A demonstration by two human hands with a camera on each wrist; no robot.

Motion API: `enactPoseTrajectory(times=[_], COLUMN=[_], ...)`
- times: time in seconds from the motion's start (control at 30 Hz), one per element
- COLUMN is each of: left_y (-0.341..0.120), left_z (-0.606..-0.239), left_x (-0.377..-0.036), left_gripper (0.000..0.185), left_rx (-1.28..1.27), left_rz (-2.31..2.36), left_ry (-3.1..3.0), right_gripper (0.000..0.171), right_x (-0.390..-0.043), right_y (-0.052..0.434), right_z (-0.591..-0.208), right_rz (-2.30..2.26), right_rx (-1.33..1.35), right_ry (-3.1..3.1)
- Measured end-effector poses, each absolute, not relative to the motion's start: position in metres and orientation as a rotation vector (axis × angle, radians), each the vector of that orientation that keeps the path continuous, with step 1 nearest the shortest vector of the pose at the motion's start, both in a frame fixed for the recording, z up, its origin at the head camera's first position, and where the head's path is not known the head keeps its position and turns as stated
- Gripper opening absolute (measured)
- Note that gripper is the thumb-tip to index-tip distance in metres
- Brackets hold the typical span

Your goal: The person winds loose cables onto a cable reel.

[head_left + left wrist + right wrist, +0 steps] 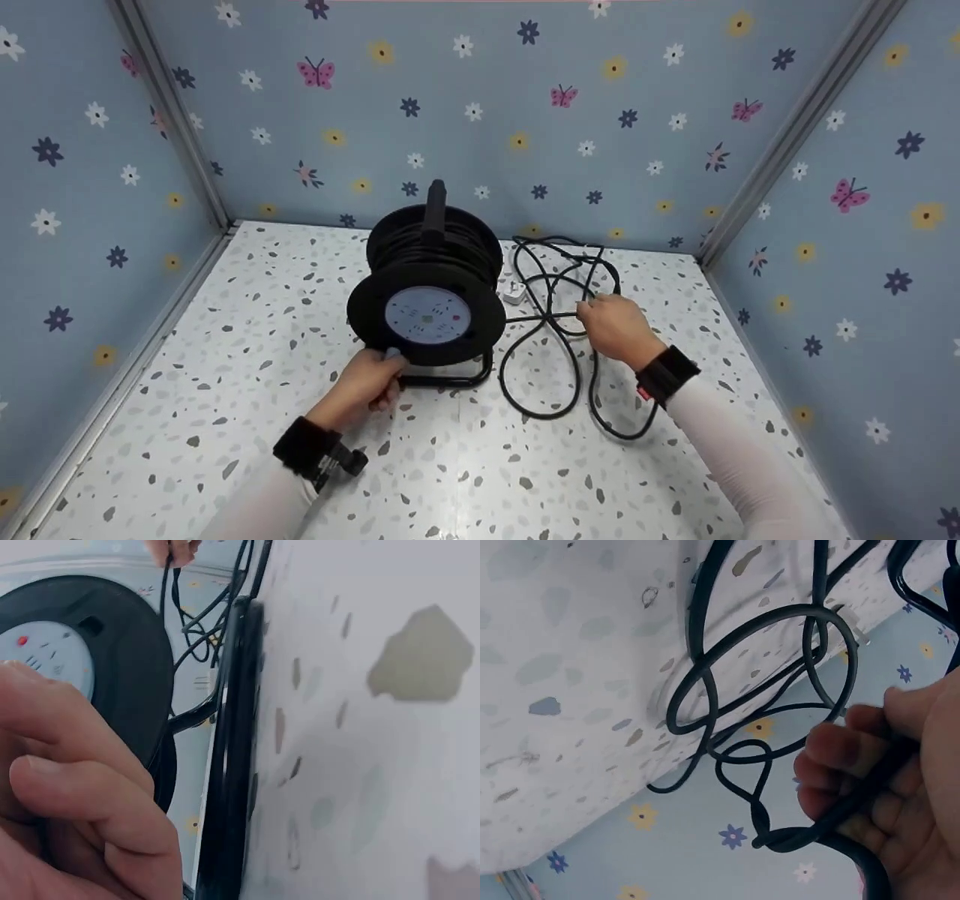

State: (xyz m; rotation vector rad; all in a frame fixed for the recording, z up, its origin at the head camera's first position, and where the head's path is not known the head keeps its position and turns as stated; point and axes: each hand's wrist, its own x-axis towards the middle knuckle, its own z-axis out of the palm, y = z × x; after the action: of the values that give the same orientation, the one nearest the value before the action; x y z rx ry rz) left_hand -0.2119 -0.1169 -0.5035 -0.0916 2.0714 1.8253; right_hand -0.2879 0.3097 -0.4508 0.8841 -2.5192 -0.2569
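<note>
A black cable reel [487, 322] stands on its tubular frame at the table's middle, wound with black cable. Its front disc carries a pale socket panel [427, 315] with a red button. At the disc's lower edge my left hand [365, 381] grips the reel's small grey winding knob [393, 352]; in the left wrist view the curled fingers [82, 787] hide the knob. To the reel's right, my right hand [619, 328] holds the loose black cable [862, 787], which passes across the palm under bent fingers. A white plug [514, 292] lies beside the reel.
Unwound cable lies in tangled loops [577, 375] over the right side of the speckled white table [247, 337]. Blue flowered panels [480, 112] enclose the back and both sides. The reel's carrying handle [435, 210] rises above the drum.
</note>
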Motion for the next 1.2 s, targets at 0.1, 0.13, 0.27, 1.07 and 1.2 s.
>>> enactPoseTrajectory(times=[0.1,0.13,0.27,1.07,1.2], left_y=[-0.123,-0.125,-0.132,-0.147,-0.133], left_z=[-0.504,-0.503,-0.503,-0.438,-0.419], left_x=[-0.212,-0.213,-0.214,-0.215,-0.217], left_gripper=[0.04,0.041,0.04,0.041,0.042], left_rx=[-0.095,-0.104,-0.126,0.151,0.255], left_rz=[1.86,1.876,1.914,2.438,2.484], left_ry=[2.051,2.042,2.038,1.779,1.747], right_gripper=[0.015,0.014,0.012,0.01,0.011], right_x=[-0.291,-0.292,-0.295,-0.284,-0.28], right_y=[0.311,0.312,0.321,0.27,0.246], right_z=[-0.451,-0.451,-0.451,-0.48,-0.48], right_rz=[-0.33,-0.373,-0.585,0.032,0.101], right_rx=[0.813,0.763,0.601,1.016,1.05], right_ry=[-2.553,-2.58,-2.705,-2.594,-2.602])
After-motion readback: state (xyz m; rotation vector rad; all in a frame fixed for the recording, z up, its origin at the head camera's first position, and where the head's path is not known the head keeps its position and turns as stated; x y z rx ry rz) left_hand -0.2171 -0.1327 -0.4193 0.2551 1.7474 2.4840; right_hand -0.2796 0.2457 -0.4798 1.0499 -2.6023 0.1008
